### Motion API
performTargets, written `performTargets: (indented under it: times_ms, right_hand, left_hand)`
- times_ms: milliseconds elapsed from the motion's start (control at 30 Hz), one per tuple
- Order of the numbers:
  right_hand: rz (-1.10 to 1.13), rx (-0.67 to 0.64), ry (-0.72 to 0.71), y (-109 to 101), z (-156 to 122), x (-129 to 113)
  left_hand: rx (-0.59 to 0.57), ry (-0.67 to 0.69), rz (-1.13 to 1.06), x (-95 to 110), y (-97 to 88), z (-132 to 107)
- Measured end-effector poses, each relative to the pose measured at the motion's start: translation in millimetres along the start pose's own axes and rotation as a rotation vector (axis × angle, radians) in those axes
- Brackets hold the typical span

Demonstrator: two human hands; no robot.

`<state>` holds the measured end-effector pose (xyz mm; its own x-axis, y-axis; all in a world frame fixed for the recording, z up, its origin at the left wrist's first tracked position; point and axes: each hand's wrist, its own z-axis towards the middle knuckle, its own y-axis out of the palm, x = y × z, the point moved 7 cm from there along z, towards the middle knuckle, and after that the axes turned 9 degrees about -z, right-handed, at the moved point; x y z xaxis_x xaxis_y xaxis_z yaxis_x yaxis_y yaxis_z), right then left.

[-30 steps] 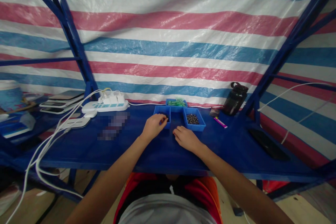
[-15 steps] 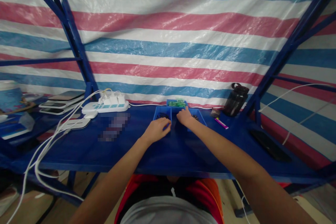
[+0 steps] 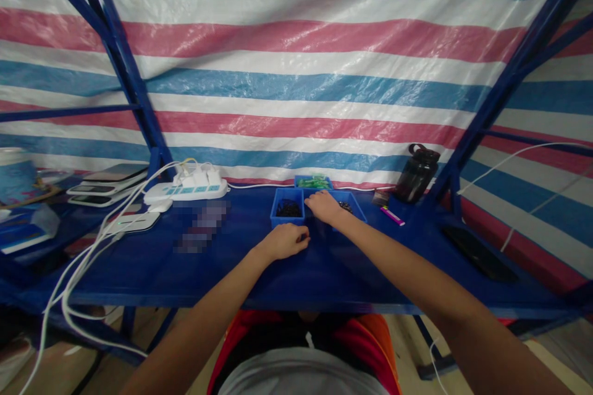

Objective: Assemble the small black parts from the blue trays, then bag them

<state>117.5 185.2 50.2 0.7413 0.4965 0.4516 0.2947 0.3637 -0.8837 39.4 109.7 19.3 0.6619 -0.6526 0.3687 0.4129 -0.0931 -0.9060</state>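
My left hand (image 3: 288, 241) rests low over the table, just in front of the left blue bin (image 3: 288, 220). Its fingers are curled together, and anything between them is too small or hidden to make out. Dark, thin pieces (image 3: 288, 208) lie inside that bin. My right hand (image 3: 323, 205) is at the inner side of the right blue bin (image 3: 360, 212), fingers bent and pressed together, their tips partly hidden. Small dark and shiny parts (image 3: 344, 205) show in this bin beyond my wrist. Behind both, a third blue bin (image 3: 296, 187) holds green pieces (image 3: 314, 182).
On the blue table (image 3: 185, 278) a white power strip (image 3: 192, 188) with cables stands left, beside stacked phones (image 3: 104, 185). To the right are a dark bottle (image 3: 417, 176), a purple packet (image 3: 392, 216) and a black flat object (image 3: 477, 251). A striped tarp (image 3: 306, 92) hangs behind.
My left hand has moved back toward me from the left bin, uncovering its dark contents. My right hand has shifted slightly left, its fingers more drawn together.
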Motion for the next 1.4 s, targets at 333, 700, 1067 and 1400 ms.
performTargets:
  times_ms: [333, 700, 1067, 1400]
  right_hand:
    - [0.769, 0.267, 0.03, -7, -77, -12]
    - [1.316, 0.131, 0.117, 40, -78, -23]
    - [1.296, 0.169, 0.118, 36, -80, -15]
    - [1.049, 0.155, 0.094, 28, -89, -9]
  left_hand:
    - [0.053, -0.039, -0.053, -5, 1.7, 1]
    - [0.021, -0.024, -0.094, -5, 4.1, 2]
    - [0.013, 0.004, -0.102, -4, 3.8, 3]
    - [0.033, 0.006, -0.086, -2, -0.7, 2]
